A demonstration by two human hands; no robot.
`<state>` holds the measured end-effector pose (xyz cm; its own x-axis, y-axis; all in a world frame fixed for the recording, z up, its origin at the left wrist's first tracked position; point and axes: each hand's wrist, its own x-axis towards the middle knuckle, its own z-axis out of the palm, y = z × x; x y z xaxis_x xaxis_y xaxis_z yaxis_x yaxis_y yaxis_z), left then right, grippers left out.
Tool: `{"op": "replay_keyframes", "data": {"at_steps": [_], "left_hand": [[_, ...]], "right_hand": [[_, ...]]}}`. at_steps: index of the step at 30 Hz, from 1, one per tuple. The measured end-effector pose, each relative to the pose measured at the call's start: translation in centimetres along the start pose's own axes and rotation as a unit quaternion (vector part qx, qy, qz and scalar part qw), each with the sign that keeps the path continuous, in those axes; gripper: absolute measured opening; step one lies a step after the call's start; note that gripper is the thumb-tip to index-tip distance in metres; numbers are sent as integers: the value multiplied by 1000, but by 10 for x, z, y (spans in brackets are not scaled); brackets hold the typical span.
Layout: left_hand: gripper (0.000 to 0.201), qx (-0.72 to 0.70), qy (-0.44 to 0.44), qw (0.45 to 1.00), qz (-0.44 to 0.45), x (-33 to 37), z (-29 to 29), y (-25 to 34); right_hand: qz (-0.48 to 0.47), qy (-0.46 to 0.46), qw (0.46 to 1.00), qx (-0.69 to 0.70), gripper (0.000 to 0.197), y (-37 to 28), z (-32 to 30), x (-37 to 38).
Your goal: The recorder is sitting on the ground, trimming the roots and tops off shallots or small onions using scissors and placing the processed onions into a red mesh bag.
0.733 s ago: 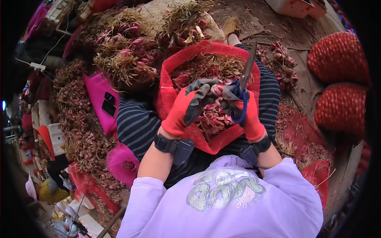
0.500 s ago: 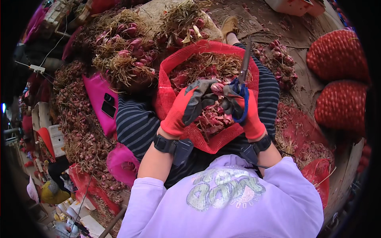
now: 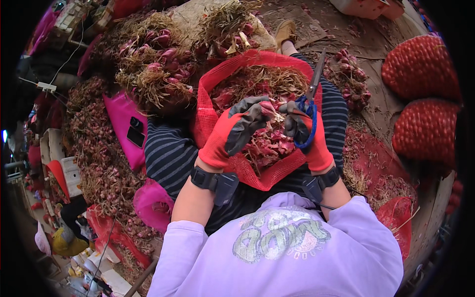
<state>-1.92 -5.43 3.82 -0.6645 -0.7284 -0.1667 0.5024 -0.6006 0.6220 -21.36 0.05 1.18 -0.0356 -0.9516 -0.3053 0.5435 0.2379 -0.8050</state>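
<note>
My left hand (image 3: 240,126), in a red and grey work glove, pinches a shallot (image 3: 268,108) above an open red mesh bag (image 3: 204,106). Blue-handled scissors (image 3: 316,79) hang on my gloved right hand (image 3: 308,134), with its fingers through the loops. The blades point away from me and look closed. A small gap lies between the right fingertips and the shallot. Under both hands, the bag between my legs holds papery red skins (image 3: 269,143) and dry tops (image 3: 267,76).
Bunches of shallots with dry tops (image 3: 158,64) lie beyond and left of the bag. More spread across the left floor. Full red mesh sacks (image 3: 420,67) stand at right. A phone (image 3: 135,136) rests on pink cloth (image 3: 121,111). Another person (image 3: 69,237) is at lower left.
My right hand has drawn off to the right with the scissors, away from the shallot. The shallot has tipped in my left hand, which has barely moved.
</note>
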Motion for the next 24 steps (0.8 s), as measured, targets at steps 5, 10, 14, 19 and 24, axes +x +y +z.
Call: {"op": "replay_keyframes", "data": {"at_steps": [5, 10, 14, 19, 24], "left_hand": [[35, 42, 138, 985, -95, 8, -20, -12], [35, 57, 146, 983, -94, 10, -17, -24], [22, -3, 144, 984, -108, 9, -28, -35], [25, 98, 183, 974, -86, 10, -21, -33], [22, 15, 133, 988, -82, 9, -24, -31]], "right_hand": [[0, -37, 999, 0, 27, -3, -2, -1], [-5, -17, 999, -38, 21, 0, 14, -1], [-104, 4, 990, -98, 20, 20, 5, 13], [-211, 56, 957, -193, 19, 10, 8, 14], [-361, -45, 750, -552, 17, -8, 6, 17]]}}
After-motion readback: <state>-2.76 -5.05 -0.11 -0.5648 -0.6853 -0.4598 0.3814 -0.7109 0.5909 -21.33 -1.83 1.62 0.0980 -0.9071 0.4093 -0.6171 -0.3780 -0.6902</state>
